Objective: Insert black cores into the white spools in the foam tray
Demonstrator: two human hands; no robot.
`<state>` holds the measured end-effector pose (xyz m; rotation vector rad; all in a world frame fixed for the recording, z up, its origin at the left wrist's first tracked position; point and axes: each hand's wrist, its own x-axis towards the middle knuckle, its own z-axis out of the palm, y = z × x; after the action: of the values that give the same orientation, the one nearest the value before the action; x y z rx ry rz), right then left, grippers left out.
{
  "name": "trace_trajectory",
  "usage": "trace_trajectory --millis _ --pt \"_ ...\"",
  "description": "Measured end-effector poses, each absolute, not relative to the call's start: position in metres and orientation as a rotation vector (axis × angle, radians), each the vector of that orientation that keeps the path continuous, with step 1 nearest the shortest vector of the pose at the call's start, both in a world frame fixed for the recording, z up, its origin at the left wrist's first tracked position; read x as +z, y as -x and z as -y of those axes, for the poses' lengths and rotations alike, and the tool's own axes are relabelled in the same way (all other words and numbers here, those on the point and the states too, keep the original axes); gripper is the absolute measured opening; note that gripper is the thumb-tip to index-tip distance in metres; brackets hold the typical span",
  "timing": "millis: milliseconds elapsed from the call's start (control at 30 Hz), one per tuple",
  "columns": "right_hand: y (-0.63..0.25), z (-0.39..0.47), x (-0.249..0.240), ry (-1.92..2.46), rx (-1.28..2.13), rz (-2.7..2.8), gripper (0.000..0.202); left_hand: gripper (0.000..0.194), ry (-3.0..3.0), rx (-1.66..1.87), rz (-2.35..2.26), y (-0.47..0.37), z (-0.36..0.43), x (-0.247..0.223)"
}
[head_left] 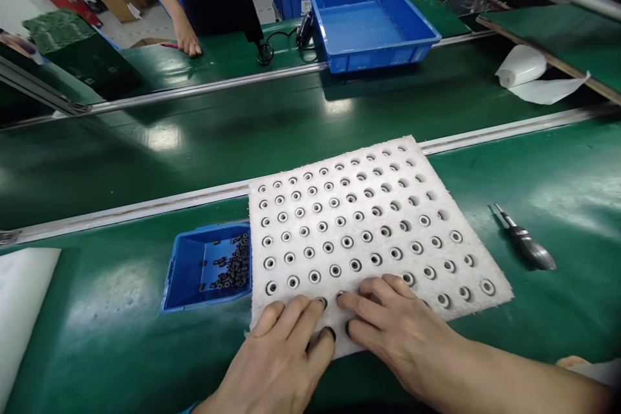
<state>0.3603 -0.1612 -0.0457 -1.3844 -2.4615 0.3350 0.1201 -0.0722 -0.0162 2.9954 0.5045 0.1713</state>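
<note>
A white foam sheet [291, 249] with rows of round holes lies at a slant in front of me. Pale rings with dark centres sit in many of the holes; those toward the far right look deeper and shaded. My left hand [284, 352] rests at the sheet's near edge, fingers bent and closed, index fingertip at a hole. Facing it, my right hand [392, 326] has its fingers curled down onto the foam. Something dark shows at both thumb tips, too small to name. Left of the sheet, a small blue bin [187, 268] contains small black cylindrical parts [235, 265].
A screwdriver [526, 242] lies right of the foam. White sheet material [22, 310] is at the left edge. Beyond the metal rail stand a large blue tray [373, 19] and a white roll [524, 68]. Across the bench is another person's hand [188, 39].
</note>
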Motion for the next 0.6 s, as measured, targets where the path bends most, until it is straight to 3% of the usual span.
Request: trace_trajectory --millis 200,367,500,600 --pt "-0.365 0.179 -0.037 1.471 0.139 2.431 0.027 0.005 -2.954 0.151 -0.466 -0.122 0.067 -0.009" --pt "-0.356 0.186 -0.04 1.599 -0.067 2.389 0.022 0.016 -3.008 0.132 -0.536 -0.113 0.074 -0.011" --pt "-0.355 0.178 -0.036 1.607 -0.021 2.443 0.025 0.016 -3.023 0.176 -0.638 -0.106 0.083 -0.013" --pt "-0.362 0.174 -0.033 1.576 0.124 2.478 0.027 0.029 -3.045 0.216 -0.686 -0.093 0.09 -0.018"
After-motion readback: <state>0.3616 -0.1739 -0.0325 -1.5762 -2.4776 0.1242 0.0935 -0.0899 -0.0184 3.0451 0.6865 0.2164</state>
